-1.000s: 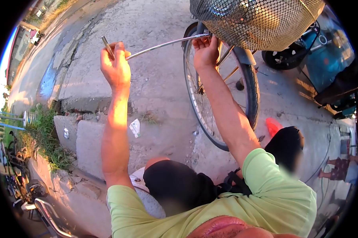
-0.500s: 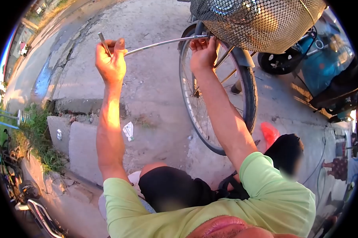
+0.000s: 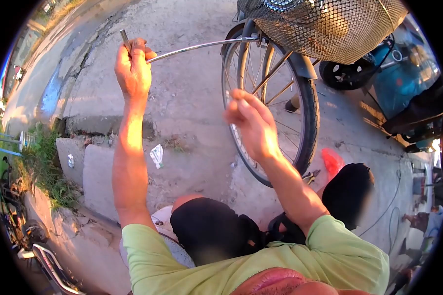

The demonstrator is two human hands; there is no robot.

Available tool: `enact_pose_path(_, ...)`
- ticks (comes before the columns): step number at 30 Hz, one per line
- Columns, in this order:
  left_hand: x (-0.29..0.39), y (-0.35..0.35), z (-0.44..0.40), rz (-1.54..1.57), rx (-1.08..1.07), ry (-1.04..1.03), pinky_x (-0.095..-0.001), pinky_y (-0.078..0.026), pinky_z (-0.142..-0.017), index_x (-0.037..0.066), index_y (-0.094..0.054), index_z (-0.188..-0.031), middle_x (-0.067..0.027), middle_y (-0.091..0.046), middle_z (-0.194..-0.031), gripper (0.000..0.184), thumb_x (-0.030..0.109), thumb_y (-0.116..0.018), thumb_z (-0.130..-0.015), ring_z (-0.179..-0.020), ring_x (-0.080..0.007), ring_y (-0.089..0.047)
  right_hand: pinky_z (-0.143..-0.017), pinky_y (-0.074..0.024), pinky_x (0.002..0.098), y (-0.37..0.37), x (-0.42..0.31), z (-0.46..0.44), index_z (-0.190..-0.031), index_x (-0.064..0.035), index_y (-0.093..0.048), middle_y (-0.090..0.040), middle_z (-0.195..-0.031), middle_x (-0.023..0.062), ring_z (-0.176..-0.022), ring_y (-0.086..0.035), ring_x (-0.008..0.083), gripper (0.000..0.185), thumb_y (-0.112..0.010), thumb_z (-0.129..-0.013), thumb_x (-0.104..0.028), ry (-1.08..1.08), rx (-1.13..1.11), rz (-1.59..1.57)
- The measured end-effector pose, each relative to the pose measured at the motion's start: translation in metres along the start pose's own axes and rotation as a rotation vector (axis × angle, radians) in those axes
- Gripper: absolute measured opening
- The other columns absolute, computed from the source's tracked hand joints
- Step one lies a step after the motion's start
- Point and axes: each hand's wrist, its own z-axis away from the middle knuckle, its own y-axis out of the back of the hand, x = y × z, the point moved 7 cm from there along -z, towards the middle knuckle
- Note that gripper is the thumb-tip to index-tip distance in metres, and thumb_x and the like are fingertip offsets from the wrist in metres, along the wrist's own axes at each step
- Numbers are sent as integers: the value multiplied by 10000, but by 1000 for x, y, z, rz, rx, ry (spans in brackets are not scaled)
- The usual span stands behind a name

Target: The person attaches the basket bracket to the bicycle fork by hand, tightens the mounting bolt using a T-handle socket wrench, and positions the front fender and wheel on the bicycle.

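My left hand (image 3: 133, 69) is closed on a thin metal rod (image 3: 197, 47), one end of which sticks up past the fingers. The rod curves across to the front of the bicycle wheel (image 3: 310, 118), meeting the frame just under the wire basket (image 3: 324, 29). In front of the spokes is my right hand (image 3: 253, 123), away from the rod. Its fingers are bent and partly blurred, and whether anything small is between them cannot be made out.
Pliers (image 3: 311, 177) lie on the ground by the tyre, near a red plastic bag (image 3: 332, 162). A white wrapper (image 3: 156, 156) lies on the concrete. A black helmet (image 3: 346, 73) and a blue vehicle (image 3: 403, 73) stand at the upper right. Grass (image 3: 49, 172) grows at the left.
My right hand has left the rod's end below the basket and moved down towards me. My left hand has moved slightly up and left, still holding the rod. The pliers have come into view.
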Motion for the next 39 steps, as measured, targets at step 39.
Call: enact_pose_path(39,-17,-10,30,-22,152,-123,-263,-523,-581,-10,-549,-944,-36,-595,-731,233,178,-686,-943,-609,-94,-578,-833,-512,314,83,-117,19,-1352,18,-381,-534,-1244,102,-928,-574,135,529,-565,-856,2,22,132,884)
